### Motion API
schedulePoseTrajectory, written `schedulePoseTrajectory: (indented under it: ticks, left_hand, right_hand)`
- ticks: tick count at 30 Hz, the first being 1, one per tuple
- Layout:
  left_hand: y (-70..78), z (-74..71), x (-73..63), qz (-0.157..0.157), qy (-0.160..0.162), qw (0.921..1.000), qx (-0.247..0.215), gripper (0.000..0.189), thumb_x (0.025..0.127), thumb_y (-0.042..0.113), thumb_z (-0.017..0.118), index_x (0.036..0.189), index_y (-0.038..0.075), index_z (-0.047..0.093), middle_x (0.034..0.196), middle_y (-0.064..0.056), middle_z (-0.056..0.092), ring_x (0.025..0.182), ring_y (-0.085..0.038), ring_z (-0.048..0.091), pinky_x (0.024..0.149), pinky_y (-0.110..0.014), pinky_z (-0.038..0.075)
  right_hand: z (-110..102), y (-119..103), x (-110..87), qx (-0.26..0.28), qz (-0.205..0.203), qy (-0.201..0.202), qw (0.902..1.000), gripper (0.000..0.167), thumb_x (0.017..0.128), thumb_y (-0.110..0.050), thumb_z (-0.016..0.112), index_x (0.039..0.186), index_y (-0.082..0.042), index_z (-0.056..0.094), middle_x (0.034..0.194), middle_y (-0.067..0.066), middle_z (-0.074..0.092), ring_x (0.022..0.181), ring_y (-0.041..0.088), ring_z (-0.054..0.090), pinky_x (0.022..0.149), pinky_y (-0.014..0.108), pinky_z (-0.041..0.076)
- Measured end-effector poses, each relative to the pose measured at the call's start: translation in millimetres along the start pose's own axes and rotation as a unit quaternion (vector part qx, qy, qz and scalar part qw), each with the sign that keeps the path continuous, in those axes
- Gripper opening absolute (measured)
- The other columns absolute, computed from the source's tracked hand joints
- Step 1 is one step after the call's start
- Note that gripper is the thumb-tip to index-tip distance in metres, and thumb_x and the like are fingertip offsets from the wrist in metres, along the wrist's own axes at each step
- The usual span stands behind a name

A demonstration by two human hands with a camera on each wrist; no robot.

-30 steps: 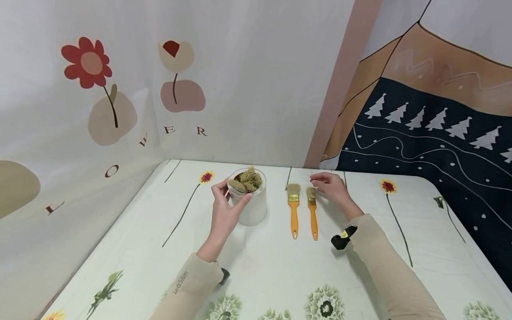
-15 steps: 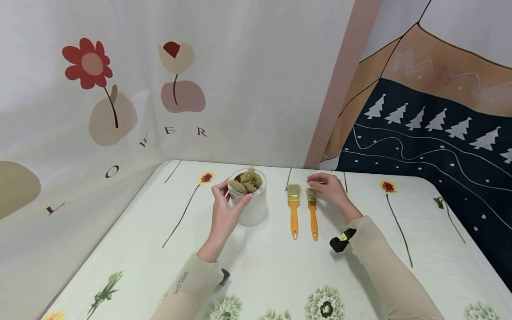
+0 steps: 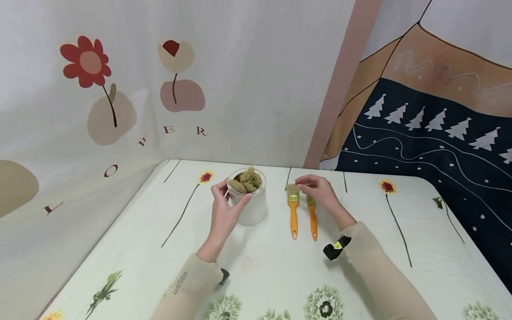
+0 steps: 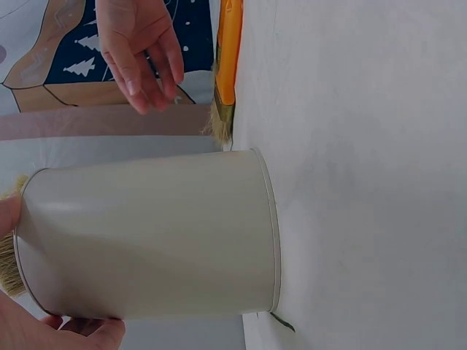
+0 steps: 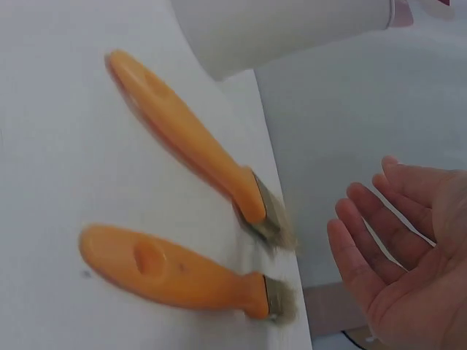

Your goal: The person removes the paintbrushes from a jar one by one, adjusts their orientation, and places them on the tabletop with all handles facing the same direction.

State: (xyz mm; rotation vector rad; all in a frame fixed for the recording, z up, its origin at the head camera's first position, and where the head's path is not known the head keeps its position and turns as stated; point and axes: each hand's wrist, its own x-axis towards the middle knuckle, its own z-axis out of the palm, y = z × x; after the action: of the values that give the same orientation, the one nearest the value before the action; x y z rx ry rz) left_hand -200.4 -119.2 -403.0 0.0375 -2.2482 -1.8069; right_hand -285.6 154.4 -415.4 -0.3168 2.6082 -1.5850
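A white cylindrical container [image 3: 256,211] stands upright on the cloth, with several tan bristly tufts [image 3: 249,180] showing at its mouth. My left hand [image 3: 225,215] grips it near the rim, thumb on the near side. Two paintbrushes with orange handles lie to its right: a wider paintbrush [image 3: 294,213] and a narrower paintbrush [image 3: 313,222]. Over their bristle ends hovers my right hand [image 3: 318,192], holding nothing and partly hiding the narrower brush. Its fingers look loosely bent and apart from both brushes in the right wrist view. The lower parts inside the container are hidden.
A white cloth [image 3: 264,262] printed with flowers covers the table. Behind it hang a pale curtain [image 3: 256,89] with flower motifs and, at the right, a dark panel [image 3: 424,146] with white trees. A black strap device [image 3: 337,248] is on the right wrist.
My right hand has moved left, from beyond the narrower paintbrush to above the bristle ends of both. My left hand, the container and the paintbrushes keep their places.
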Motion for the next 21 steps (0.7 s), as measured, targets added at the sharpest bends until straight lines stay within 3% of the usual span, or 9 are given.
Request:
schedulePoseTrajectory:
  ticks: [7,15,21]
  left_hand:
    - [0.8,0.7,0.0,0.001,-0.001,1.0000,0.000,0.078,0.090,0.023,0.075,0.142,0.002,0.022,0.159,-0.019,0.030,0.151,-0.029,0.028,0.128,-0.041,0.029]
    - [0.5,-0.1,-0.8,0.000,-0.001,1.0000,-0.004,0.078,0.090,0.024,0.076,0.143,0.003,0.022,0.160,-0.017,0.029,0.152,-0.028,0.027,0.128,-0.040,0.028]
    - [0.2,-0.4,-0.5,0.000,-0.001,1.0000,-0.007,0.079,0.090,0.025,0.076,0.144,0.004,0.022,0.160,-0.017,0.029,0.152,-0.028,0.027,0.128,-0.039,0.028]
  right_hand:
    - [11,-12,-8.9,0.012,-0.008,0.005,0.9999,0.031,0.098,-0.020,0.065,0.125,-0.004,0.066,0.127,0.017,0.067,0.113,0.030,0.064,0.100,0.033,0.058]
    - [18,-28,-14.6,0.025,-0.039,0.003,0.9989,0.029,0.096,-0.019,0.066,0.122,-0.004,0.068,0.121,0.015,0.070,0.108,0.027,0.067,0.091,0.018,0.058]
    - [21,-42,-18.5,0.030,-0.053,-0.004,0.9981,0.027,0.097,-0.020,0.066,0.120,-0.007,0.069,0.121,0.014,0.070,0.109,0.026,0.066,0.089,0.015,0.057]
